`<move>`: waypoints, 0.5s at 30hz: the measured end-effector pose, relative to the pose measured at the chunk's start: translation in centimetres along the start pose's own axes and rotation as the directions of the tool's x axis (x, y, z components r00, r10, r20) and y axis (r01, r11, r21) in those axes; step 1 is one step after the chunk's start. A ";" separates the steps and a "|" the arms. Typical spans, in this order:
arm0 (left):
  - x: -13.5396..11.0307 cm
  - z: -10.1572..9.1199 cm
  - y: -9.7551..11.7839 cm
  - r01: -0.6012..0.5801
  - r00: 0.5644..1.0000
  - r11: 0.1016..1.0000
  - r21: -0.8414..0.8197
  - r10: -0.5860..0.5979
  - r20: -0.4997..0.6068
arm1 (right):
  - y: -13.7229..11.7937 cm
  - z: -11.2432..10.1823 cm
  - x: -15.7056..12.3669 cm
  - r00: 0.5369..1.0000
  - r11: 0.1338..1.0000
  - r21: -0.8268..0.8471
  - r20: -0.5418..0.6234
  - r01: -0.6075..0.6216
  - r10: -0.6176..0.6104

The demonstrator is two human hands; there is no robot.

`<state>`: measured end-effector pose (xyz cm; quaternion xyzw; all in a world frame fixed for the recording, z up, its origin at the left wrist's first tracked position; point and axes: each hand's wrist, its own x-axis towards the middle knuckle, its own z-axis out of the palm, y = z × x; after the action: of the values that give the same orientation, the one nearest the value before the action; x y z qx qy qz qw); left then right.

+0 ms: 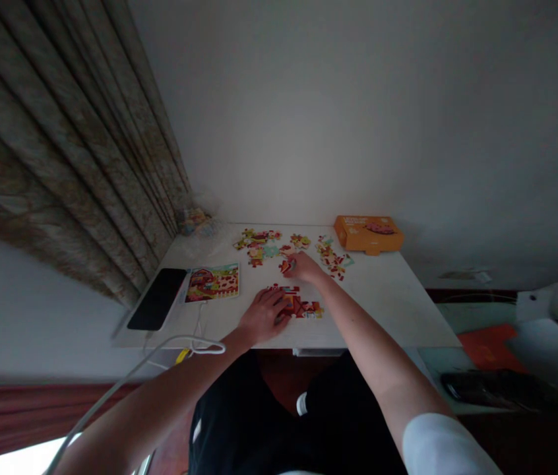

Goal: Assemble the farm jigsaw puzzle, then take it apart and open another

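Watching remotely, I saw the right hand (pixel 305 267) pinch a light, stiff jigsaw piece (pixel 287 266) by its edge, the open left hand (pixel 262 315) resting on red pieces (pixel 303 305).

White table (pixel 388 310), scattered jigsaw pieces (pixel 259 243), orange box (pixel 369 233), picture sheet (pixel 212 284), black phone (pixel 157 299)

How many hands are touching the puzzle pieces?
2. The left hand lies on the red puzzle pieces on the table; the right hand touches one puzzle piece farther up. No other hands show.
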<state>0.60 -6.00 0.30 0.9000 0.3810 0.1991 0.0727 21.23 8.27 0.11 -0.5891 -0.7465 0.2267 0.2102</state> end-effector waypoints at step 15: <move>0.1 -0.3 0.1 0.007 1.000 1.000 -0.014 -0.007 0.004 | 1.9 -2.2 -3.0 0.999 0.997 -0.062 -0.002 -0.046 0.046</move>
<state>0.60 -5.98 0.58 0.8986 0.3825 0.1995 0.0805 24.64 5.95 0.68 -0.6125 -0.7393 0.2082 0.1868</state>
